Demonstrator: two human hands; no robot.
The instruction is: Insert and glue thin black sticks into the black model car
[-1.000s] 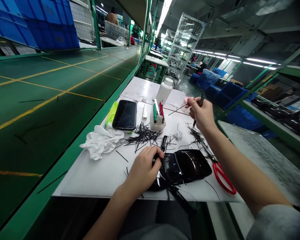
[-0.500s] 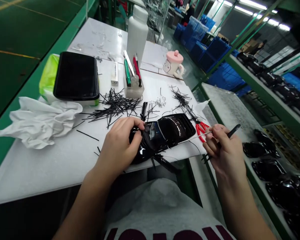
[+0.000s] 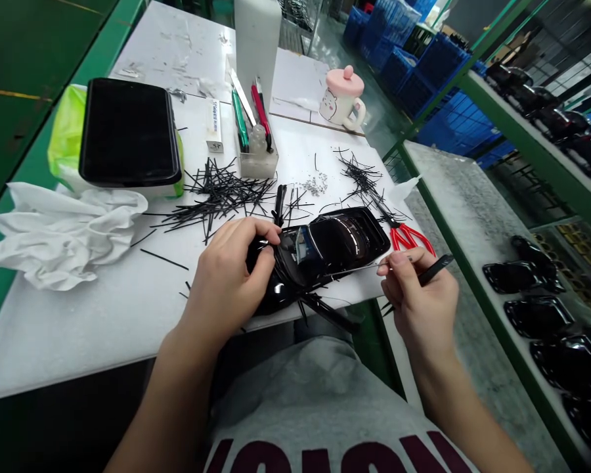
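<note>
currently the person's left hand (image 3: 231, 276) lies over one end of the glossy black model car (image 3: 342, 243), thumb and fingers clamped around it, at the near edge of the white table (image 3: 123, 332). a dark panel juts out on either side of the car. the right hand (image 3: 421, 295) has thumb and forefinger pinched together on a thin strip (image 3: 362, 267), which reaches along the car's near side; whether it touches cannot be told. a slim dark tool (image 3: 437, 268) sits within the same hand. red-handled pliers (image 3: 412, 238) lie just beyond those fingers, and a heap of black strips (image 3: 226, 194) lies past the left hand.
</note>
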